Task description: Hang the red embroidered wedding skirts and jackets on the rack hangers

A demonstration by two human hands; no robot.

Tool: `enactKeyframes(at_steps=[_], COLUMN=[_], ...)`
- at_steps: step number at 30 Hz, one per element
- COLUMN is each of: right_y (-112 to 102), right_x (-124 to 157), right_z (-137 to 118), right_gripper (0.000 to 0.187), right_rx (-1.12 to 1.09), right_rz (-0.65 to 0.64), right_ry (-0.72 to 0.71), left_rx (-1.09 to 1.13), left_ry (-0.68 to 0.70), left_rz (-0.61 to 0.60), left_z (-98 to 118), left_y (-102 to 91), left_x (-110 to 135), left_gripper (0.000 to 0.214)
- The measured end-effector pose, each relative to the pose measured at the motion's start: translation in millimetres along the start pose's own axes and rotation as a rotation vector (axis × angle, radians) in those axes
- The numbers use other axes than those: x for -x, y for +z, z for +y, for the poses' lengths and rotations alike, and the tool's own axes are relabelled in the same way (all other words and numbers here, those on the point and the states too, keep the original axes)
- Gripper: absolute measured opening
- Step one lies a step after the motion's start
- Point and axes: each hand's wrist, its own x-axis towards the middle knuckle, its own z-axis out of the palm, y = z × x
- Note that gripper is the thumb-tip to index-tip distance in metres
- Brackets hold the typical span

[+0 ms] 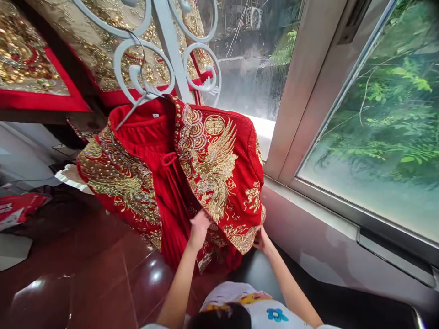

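Observation:
A red jacket (242,146) with gold and silver embroidery hangs open on a metal hanger (139,104), which is hooked on a pale scrollwork frame. Beneath it hangs a red pleated garment (168,192) with a small tied bow at the top. My left hand (201,225) is closed on the jacket's front edge, low down near the opening. At the lower side of the jacket, by the sleeve end, my right hand (261,239) grips the fabric from below, its fingers partly hidden behind the cloth.
The scrollwork frame (168,41) stands before a window (370,128) with a metal frame on the right. More gold-embroidered garments (92,45) hang behind on the left. A black surface (291,274) lies below the sill. Shiny dark red tiles (103,274) cover the floor.

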Motion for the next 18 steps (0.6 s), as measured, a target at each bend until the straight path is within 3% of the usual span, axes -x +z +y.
enactKeyframes(at_steps=[3, 5, 8, 13, 18], right_y=[15.2, 23.5, 16.3, 2.5, 37.8], right_x=[-0.5, 9.3, 33.9, 59.5, 57.0], right_z=[-2.2, -2.7, 2.9, 38.6, 59.6], right_gripper=[0.036, 0.039, 0.055, 0.051, 0.038], right_rx=[-0.101, -0.162, -0.258, -0.178, -0.125], right_rz=[-0.067, -0.072, -0.076, -0.050, 0.020], right_ry=[-0.044, -0.112, -0.244, -0.368, -0.372], left_rx=[-0.259, -0.331, -0.330, -0.332, -0.381], left_ry=[-0.002, 0.004, 0.036, 0.086, 0.175], left_rz=[-0.023, -0.010, 0.012, -0.008, 0.074], left_z=[-9.8, -14.4, -18.8, -28.5, -21.4], left_y=[0.4, -0.5, -5.2, -12.8, -32.8], left_x=[14.1, 17.1, 15.5, 9.6, 18.9], left_gripper=[0.038, 0.034, 0.036, 0.032, 0.029])
